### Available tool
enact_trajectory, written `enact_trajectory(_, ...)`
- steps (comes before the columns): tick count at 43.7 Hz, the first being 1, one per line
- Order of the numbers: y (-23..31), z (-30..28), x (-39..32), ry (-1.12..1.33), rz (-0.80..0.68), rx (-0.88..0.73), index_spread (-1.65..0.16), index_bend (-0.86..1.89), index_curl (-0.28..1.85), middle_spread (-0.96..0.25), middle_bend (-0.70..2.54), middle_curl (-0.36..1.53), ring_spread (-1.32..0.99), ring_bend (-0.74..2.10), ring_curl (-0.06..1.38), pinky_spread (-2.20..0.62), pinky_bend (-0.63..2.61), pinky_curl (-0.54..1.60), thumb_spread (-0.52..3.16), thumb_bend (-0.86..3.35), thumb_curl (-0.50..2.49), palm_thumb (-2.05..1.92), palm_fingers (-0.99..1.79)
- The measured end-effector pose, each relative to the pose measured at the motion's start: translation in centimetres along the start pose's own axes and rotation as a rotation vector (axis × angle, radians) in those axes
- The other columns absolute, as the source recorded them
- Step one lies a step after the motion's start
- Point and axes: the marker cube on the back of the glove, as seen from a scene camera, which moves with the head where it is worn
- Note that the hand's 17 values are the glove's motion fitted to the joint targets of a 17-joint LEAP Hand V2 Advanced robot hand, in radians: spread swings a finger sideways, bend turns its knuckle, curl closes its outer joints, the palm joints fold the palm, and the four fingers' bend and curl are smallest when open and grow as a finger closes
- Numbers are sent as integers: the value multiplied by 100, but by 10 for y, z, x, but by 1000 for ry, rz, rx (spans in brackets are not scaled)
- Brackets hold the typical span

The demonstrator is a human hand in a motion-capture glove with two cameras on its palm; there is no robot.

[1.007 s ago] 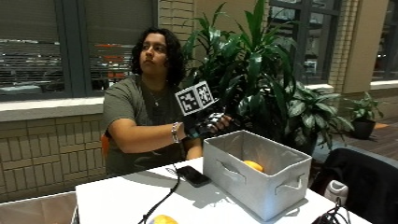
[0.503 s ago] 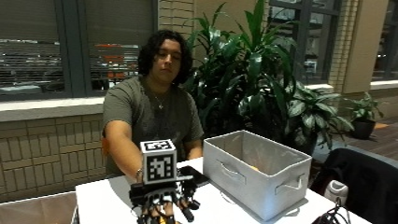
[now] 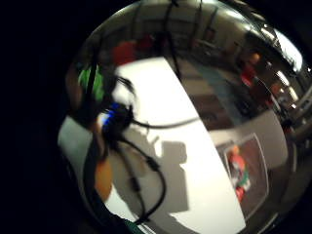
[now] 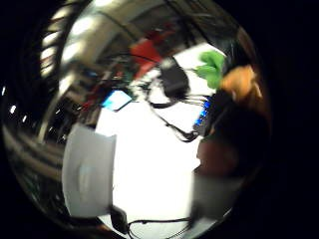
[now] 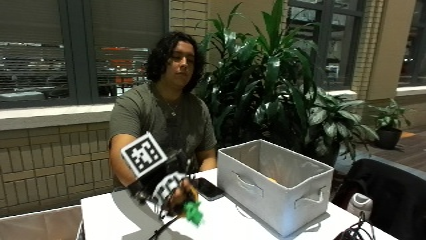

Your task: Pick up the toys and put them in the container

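In the outside view my gloved right hand [image 5: 168, 191] is raised a little above the white table [image 5: 113, 220], left of the grey fabric container [image 5: 266, 196]. Its fingers curl round an orange toy with a green end [image 5: 193, 211], which hangs below the hand. The thumb side palm view shows the same toy [image 4: 214, 69] close against the palm, and the container [image 4: 89, 164] farther off on the table. In the little finger side view the container [image 3: 263, 134] stands open, with orange, green and red toys [image 3: 238, 169] inside.
A black phone [image 5: 208, 189] lies on the table between my hand and the container. A black cable [image 5: 162, 231] runs off the front edge. A dark chair [image 5: 393, 192] stands at the right and a large plant [image 5: 279, 90] rises behind the container.
My hand went from over the container down to the table's front edge, took hold of the orange and green toy there, and has now lifted it off the table.
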Motion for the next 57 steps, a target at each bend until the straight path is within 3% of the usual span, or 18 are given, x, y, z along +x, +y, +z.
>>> enact_trajectory(6, 11, -51, -102, -191, -282, 117, -33, 30, 33, -28, 62, 75, -32, 104, 61, -36, 92, 39, 149, 20, 37, 30, 117)
enact_trajectory(9, 2, -75, -160, -256, -426, 117, -34, 34, 36, -30, 66, 78, -32, 106, 62, -38, 91, 39, 146, 20, 41, 32, 116)
enact_trajectory(13, 33, -98, -242, -322, -592, 80, -34, 39, 41, -32, 69, 82, -33, 107, 63, -39, 92, 39, 140, 18, 45, 34, 116)
enact_trajectory(21, 16, -69, -332, -283, -608, 44, -35, 43, 47, -36, 72, 87, -33, 108, 62, -41, 93, 40, 133, 15, 52, 34, 114)
enact_trajectory(25, 18, -45, -345, -156, -643, -8, -35, 33, 47, -36, 65, 85, -32, 106, 59, -40, 93, 39, 132, 8, 51, 22, 96)
enact_trajectory(32, 51, -50, -321, -129, -719, -196, -37, 33, 53, -29, 32, 75, -28, 76, 57, -26, 106, 47, 125, -10, 38, -10, 14)
enact_trajectory(42, 128, -110, -205, -100, -752, -260, -40, 31, 45, -20, 18, 63, -26, 59, 40, -12, 101, 38, 113, -8, 31, -11, 16)
enact_trajectory(50, 162, -149, -100, 84, -605, -265, -41, 30, 46, -16, 18, 59, -25, 59, 39, -7, 98, 36, 111, -8, 26, -10, 16)
enact_trajectory(57, 189, -167, -48, 152, -548, -331, -40, 19, 44, -15, 22, 58, -24, 58, 39, -4, 97, 36, 110, -7, 23, -10, 10)
